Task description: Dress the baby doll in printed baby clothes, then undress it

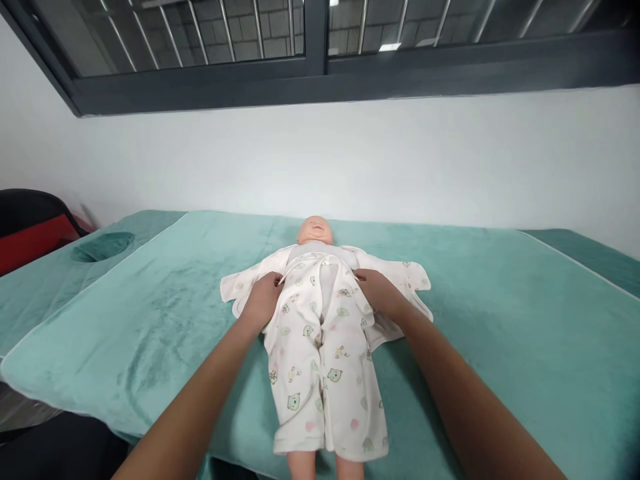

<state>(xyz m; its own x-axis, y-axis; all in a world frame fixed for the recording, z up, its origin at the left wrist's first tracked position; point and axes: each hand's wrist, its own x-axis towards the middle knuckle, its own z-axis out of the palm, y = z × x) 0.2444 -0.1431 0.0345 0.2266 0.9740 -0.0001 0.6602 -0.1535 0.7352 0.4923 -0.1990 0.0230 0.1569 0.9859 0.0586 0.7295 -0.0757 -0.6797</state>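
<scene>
A baby doll lies on its back, its head toward the wall and its bare lower legs toward me. White baby trousers with small animal prints cover its hips and upper legs, and their front is parted over the belly. Beneath the doll, a matching baby jacket is spread open with both sleeves out to the sides. My left hand is closed on the left side of the trousers' waist. At the opposite side, my right hand pinches the waist edge, its fingertips partly hidden by the cloth.
A teal plush cover lies over the padded bed, with a round face hole at the left. The white wall and a dark-framed window rise behind it. A black and red object stands at the far left.
</scene>
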